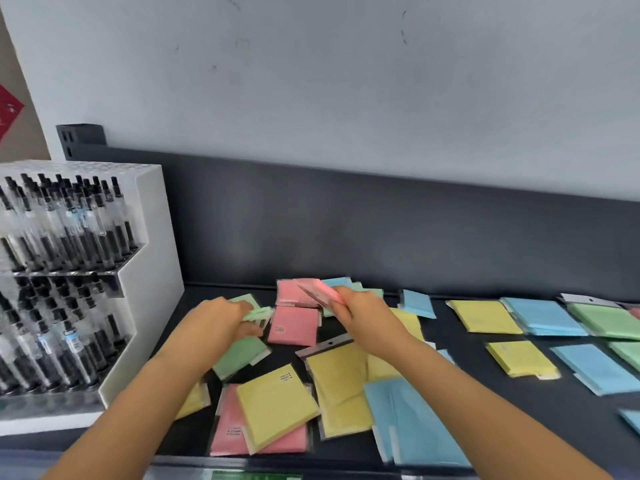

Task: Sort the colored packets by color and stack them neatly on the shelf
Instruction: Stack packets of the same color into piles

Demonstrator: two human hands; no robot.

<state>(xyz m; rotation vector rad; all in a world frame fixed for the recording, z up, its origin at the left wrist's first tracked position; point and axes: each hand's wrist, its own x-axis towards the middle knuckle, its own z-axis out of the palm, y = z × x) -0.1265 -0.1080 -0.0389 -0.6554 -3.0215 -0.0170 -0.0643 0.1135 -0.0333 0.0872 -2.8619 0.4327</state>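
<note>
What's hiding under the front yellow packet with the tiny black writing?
A pink packet pokes out left of and below the yellow packet. Anything else beneath its middle is covered.

Packets (293, 325): glossy clear plastic over matt coloured paper. Shelf (450, 327): matt dark metal.

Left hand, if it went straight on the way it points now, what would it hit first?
Probably the pink packet lying flat on the shelf just to its right. The left hand points rightward and pinches a green packet, whose leading edge would likely touch first. Motion blur leaves the depth unclear.
</note>
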